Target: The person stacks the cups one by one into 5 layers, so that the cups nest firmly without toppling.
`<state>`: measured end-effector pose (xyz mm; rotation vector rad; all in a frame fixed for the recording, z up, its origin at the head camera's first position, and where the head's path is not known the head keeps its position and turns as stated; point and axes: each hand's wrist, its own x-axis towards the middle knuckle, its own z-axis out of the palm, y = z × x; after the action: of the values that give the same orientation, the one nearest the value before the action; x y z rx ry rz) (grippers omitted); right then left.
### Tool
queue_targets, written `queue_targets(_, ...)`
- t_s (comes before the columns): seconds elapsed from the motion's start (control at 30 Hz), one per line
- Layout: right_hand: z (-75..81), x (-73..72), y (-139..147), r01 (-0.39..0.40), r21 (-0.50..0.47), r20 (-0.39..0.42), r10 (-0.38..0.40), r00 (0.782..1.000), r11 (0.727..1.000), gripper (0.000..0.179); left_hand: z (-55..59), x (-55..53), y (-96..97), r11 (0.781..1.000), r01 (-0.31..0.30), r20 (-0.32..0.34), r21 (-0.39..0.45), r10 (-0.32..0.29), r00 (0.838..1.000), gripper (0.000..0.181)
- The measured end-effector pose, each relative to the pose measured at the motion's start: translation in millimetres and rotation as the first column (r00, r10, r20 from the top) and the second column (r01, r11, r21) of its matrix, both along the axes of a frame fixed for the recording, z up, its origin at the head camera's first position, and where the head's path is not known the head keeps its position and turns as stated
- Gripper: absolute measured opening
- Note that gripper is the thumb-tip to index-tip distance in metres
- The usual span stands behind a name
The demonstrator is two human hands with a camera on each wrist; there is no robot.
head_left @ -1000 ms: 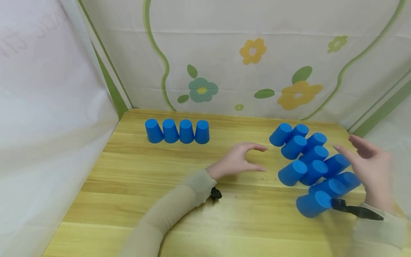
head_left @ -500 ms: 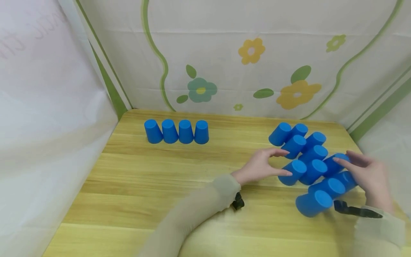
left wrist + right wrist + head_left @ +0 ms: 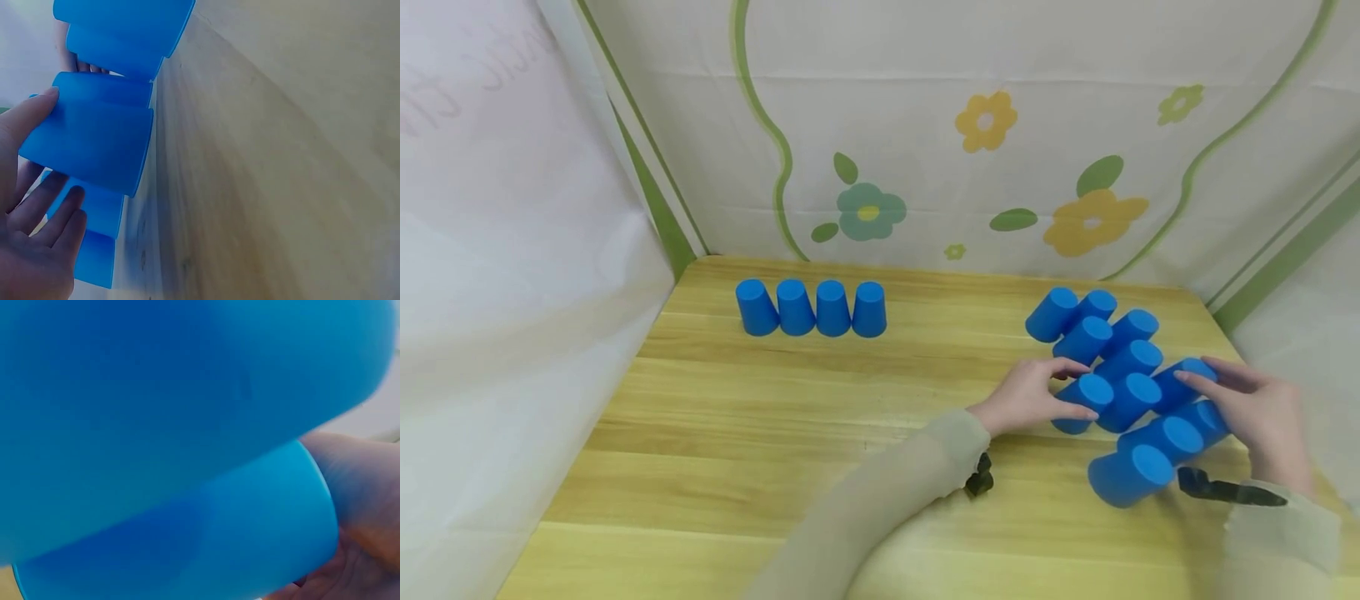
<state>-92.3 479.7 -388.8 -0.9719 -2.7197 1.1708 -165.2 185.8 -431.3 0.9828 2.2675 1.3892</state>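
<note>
Upside-down blue cups stand on the wooden table in a slanted cluster at the right of the head view. My left hand [image 3: 1026, 396] holds the left cup [image 3: 1078, 404] of a row of three, thumb on the near side and fingers on the far side. In the left wrist view the thumb lies on that cup's wall [image 3: 94, 140]. At the row's other end, my right hand [image 3: 1262, 412] grips the right cup [image 3: 1183, 387] between thumb and fingers. A middle cup [image 3: 1127, 404] stands between these two. Close cup walls [image 3: 187, 394] fill most of the right wrist view.
Several blue cups [image 3: 832, 310] form a line at the back left. Behind the held row stand more cups [image 3: 1082, 340]; in front are a pair [image 3: 1161, 439] and a single cup [image 3: 1127, 477]. A flowered white curtain [image 3: 925, 167] hangs along the table's back edge.
My left hand has moved right across the table to the left cup of the row and taken hold of it. My right hand has come down and left onto the right cup.
</note>
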Motion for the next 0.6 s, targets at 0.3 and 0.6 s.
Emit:
queue_targets(0.3, 0.2, -0.2, 0.2, -0.001, -0.025, 0.002, 0.001, 1.000, 1.000, 0.099, -5.5, -4.0, -2.5, 0.998, 0.005, 0.051, 0.063, -0.008, 0.999, 0.053)
queue_targets(0.6, -1.9, -0.5, 2.4, 0.002, -0.023, -0.001, -0.002, 1.000, 1.000, 0.099, -7.0, -21.0, -38.2, 0.984, -0.052, 0.060, 0.172, 0.042, 0.997, 0.052)
